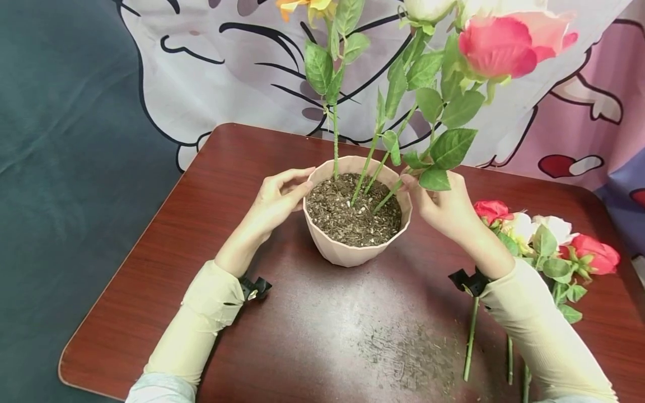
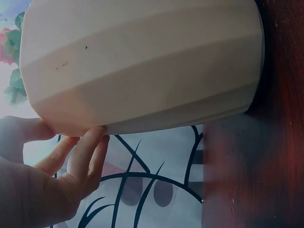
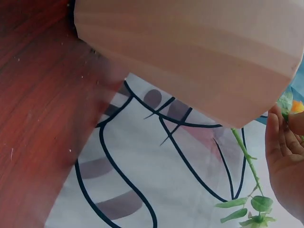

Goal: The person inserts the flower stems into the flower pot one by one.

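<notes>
A pale pink faceted flowerpot (image 1: 347, 254) filled with dark soil (image 1: 353, 224) stands on the table. My left hand (image 1: 274, 201) holds it at the left side, the thumb by the rim and the fingertips against the outer wall (image 2: 142, 71). At the right rim, my right hand (image 1: 445, 207) pinches the green stem (image 1: 390, 196) of an artificial rose between thumb and fingers. Leaves partly cover those fingers. Several stems rise from the soil, bearing a pink rose (image 1: 504, 45), a white rose (image 1: 428, 8) and an orange-yellow flower (image 1: 314, 6), cut by the top edge.
More artificial roses, red (image 1: 594, 254) and white (image 1: 551, 226), lie at the right of the brown table (image 1: 166, 268), partly behind the right forearm. Scattered soil crumbs (image 1: 408, 352) lie near the front. A cartoon-printed cloth (image 1: 201, 84) hangs behind the table.
</notes>
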A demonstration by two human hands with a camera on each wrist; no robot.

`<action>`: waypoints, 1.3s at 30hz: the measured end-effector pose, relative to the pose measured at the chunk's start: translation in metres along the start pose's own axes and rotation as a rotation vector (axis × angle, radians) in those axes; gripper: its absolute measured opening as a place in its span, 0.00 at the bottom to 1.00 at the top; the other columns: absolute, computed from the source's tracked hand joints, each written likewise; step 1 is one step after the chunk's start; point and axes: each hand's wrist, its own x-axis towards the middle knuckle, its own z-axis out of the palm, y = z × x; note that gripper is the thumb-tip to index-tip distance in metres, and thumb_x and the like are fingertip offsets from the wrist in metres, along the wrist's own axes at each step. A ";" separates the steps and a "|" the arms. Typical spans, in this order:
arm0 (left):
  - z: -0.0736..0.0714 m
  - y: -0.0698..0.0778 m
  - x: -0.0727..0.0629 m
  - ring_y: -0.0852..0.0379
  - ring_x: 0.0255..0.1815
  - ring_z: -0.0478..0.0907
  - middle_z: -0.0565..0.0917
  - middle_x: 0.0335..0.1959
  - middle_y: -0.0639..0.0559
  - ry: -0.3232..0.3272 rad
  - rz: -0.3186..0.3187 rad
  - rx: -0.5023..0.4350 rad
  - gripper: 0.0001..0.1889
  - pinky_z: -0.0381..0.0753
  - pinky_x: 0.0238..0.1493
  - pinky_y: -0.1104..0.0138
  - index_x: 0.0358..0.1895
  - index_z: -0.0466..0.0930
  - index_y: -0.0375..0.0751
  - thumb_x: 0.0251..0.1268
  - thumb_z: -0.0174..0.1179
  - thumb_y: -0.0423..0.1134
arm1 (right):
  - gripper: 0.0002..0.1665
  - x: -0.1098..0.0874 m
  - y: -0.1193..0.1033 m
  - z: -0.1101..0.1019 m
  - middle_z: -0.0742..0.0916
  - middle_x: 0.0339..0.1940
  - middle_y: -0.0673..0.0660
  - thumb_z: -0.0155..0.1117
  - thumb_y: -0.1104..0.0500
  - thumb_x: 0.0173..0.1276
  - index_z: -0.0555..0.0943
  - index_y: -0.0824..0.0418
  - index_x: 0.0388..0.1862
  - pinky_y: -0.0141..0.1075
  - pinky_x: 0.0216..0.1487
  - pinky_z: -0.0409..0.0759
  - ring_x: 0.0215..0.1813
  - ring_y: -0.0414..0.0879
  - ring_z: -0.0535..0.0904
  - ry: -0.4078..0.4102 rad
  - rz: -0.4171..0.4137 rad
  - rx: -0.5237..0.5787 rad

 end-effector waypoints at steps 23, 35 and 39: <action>0.001 0.002 0.001 0.62 0.44 0.75 0.77 0.50 0.46 0.007 -0.015 -0.038 0.19 0.81 0.40 0.69 0.61 0.74 0.43 0.68 0.55 0.37 | 0.04 -0.008 0.009 0.023 0.83 0.18 0.57 0.62 0.68 0.59 0.82 0.69 0.27 0.24 0.23 0.69 0.21 0.41 0.75 -0.016 0.046 0.058; 0.002 0.004 -0.002 0.58 0.47 0.75 0.76 0.52 0.44 0.002 -0.015 -0.036 0.19 0.81 0.44 0.66 0.61 0.73 0.41 0.69 0.53 0.36 | 0.04 -0.010 0.008 0.028 0.81 0.20 0.56 0.65 0.66 0.61 0.82 0.67 0.28 0.25 0.24 0.66 0.22 0.39 0.69 -0.025 0.099 0.075; 0.003 0.002 -0.002 0.62 0.44 0.74 0.76 0.51 0.45 0.008 -0.006 -0.033 0.19 0.80 0.39 0.70 0.61 0.73 0.42 0.69 0.54 0.37 | 0.04 -0.013 0.006 0.026 0.84 0.27 0.57 0.66 0.66 0.60 0.82 0.67 0.33 0.29 0.32 0.70 0.29 0.41 0.73 -0.028 0.152 0.101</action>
